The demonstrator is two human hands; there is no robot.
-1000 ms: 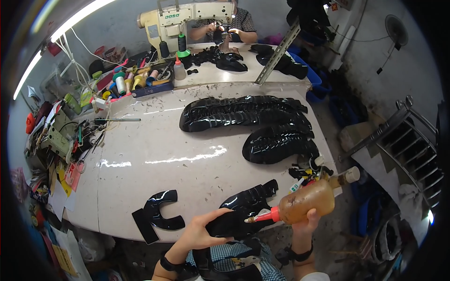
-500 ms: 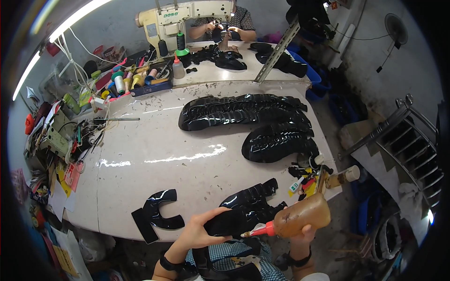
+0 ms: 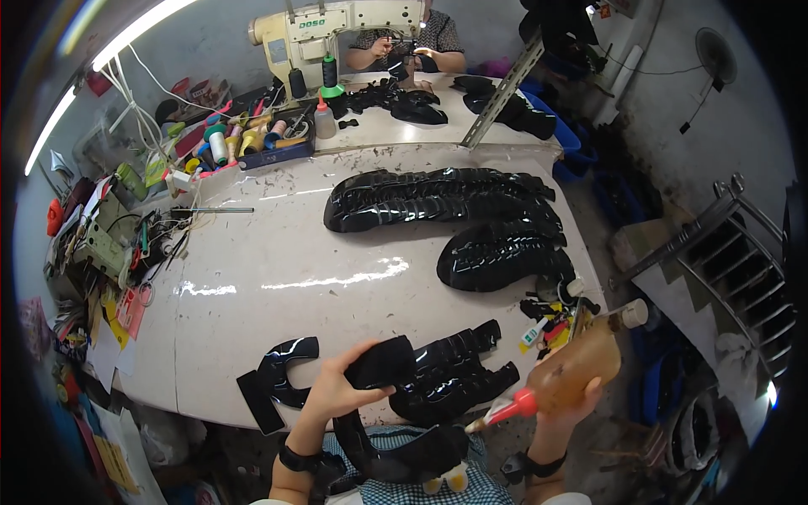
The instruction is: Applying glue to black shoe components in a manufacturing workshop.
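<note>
My left hand (image 3: 333,390) grips a glossy black shoe-upper piece (image 3: 380,367) at the near table edge; its strap hangs down to my lap. My right hand (image 3: 566,402) holds a tilted amber glue bottle (image 3: 577,367) whose red nozzle (image 3: 507,410) points left and down at a small stack of black upper pieces (image 3: 459,372). A separate black U-shaped piece (image 3: 276,382) lies to the left of my left hand.
Two long rows of overlapped black pieces (image 3: 438,198) (image 3: 501,252) lie across the white table (image 3: 278,269). Small bottles and clutter (image 3: 547,316) sit at the right edge. Thread spools and tools (image 3: 240,139) line the far left. Another person works at a sewing machine (image 3: 337,29).
The glue bottle has dropped lower and tilted further, its nozzle now closer to the stacked pieces. My left hand keeps its hold on the black piece.
</note>
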